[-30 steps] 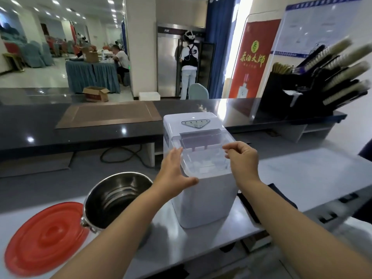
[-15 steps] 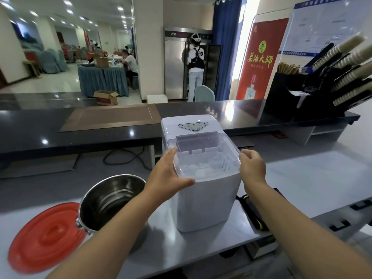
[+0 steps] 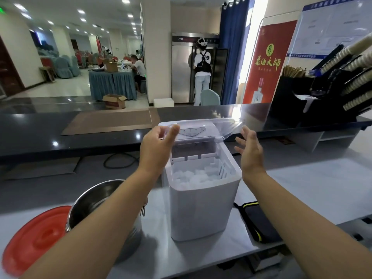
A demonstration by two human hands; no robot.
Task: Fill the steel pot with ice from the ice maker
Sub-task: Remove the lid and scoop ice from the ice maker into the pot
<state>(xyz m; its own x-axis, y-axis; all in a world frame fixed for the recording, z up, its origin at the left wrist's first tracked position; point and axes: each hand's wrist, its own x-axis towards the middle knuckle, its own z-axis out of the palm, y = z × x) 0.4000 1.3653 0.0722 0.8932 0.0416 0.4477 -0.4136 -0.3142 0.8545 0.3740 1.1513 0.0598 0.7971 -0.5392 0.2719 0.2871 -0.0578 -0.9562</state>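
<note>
Your left hand (image 3: 159,141) pinches the raised lid (image 3: 201,125) by its edge; your right hand (image 3: 250,150) is spread, holding nothing. Ice (image 3: 193,176) in the ice maker (image 3: 201,208) looks loose and slippery (lift the basket (image 3: 227,168) by its rim). The pot (image 3: 92,198) stands left of it.

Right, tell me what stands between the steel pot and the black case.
The white ice maker, lid raised, between steel pot and black case; head view.

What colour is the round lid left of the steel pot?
The lid is red; head view shows it.
</note>
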